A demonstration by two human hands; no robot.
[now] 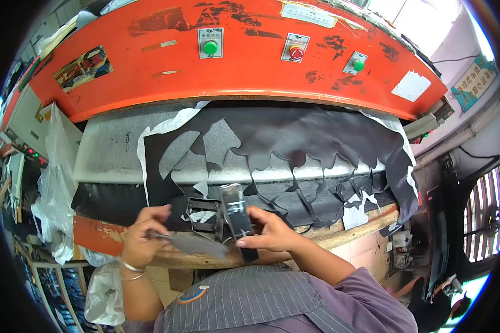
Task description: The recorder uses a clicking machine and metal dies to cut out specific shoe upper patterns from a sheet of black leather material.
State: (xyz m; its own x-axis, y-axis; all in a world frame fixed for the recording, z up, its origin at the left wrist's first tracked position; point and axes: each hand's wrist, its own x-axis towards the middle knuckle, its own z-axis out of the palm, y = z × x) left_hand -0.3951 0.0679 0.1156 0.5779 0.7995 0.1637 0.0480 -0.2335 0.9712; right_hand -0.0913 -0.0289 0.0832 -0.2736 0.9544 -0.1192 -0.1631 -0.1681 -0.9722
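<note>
My left hand (143, 236), with bracelets at the wrist, pinches the edge of a flat grey cut piece of leather (197, 246), slightly blurred. Closed around a dark, narrow, flat stack (236, 213) with pale streaks across it is my right hand (269, 230); I cannot make out exactly what the stack is. Beside the stack, at its left, a metal cutting die (204, 204) with an open frame lies near the front edge. Beyond both hands a dark leather sheet (294, 130) is spread out, its near side cut into curved gaps and strips.
An orange press beam (166, 66) with green buttons (210, 48) and a red button (296, 53) spans the far side. Leather scraps (356, 213) lie at the right along the wooden front edge (339, 230). Plastic bags (53, 183) hang at the left.
</note>
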